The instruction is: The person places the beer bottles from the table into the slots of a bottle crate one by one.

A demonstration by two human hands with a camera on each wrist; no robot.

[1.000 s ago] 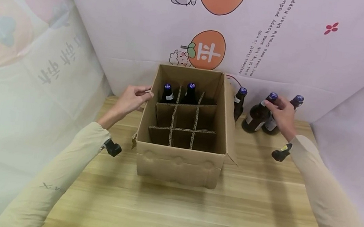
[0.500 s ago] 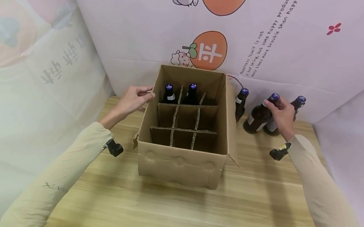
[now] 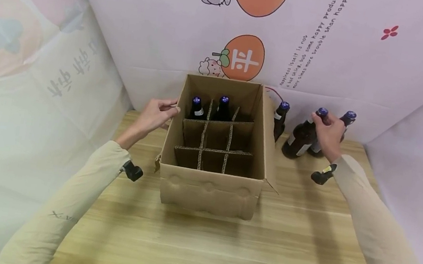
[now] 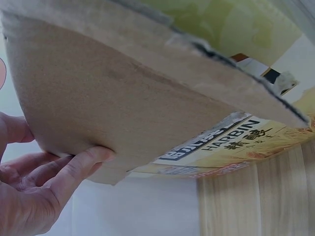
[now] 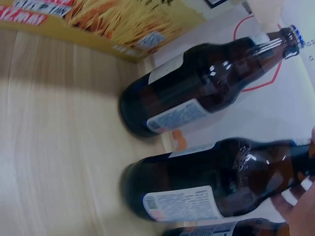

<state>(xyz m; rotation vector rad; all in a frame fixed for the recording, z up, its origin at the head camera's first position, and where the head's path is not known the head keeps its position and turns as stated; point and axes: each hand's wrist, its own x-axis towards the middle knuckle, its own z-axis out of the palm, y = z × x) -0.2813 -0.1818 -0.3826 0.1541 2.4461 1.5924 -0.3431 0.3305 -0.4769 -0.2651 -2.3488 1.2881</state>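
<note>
A cardboard beer box with crossed cardboard dividers stands open-topped on the wooden table. Two brown beer bottles with blue caps, a left one and a right one, stand in its back row. My left hand grips the box's left side, its fingers against a cardboard flap in the left wrist view. Right of the box, my right hand pinches the neck of a brown beer bottle, which leans slightly. In the right wrist view this labelled bottle fills the middle; whether its base touches the table is unclear.
One beer bottle stands close against the box's right side. Another bottle is partly hidden behind my right hand. Printed white cloth walls the table at back and sides.
My right hand has shifted slightly, and the bottle it pinches tilts a little more, its cap towards the right. The left hand and the box stay put.
</note>
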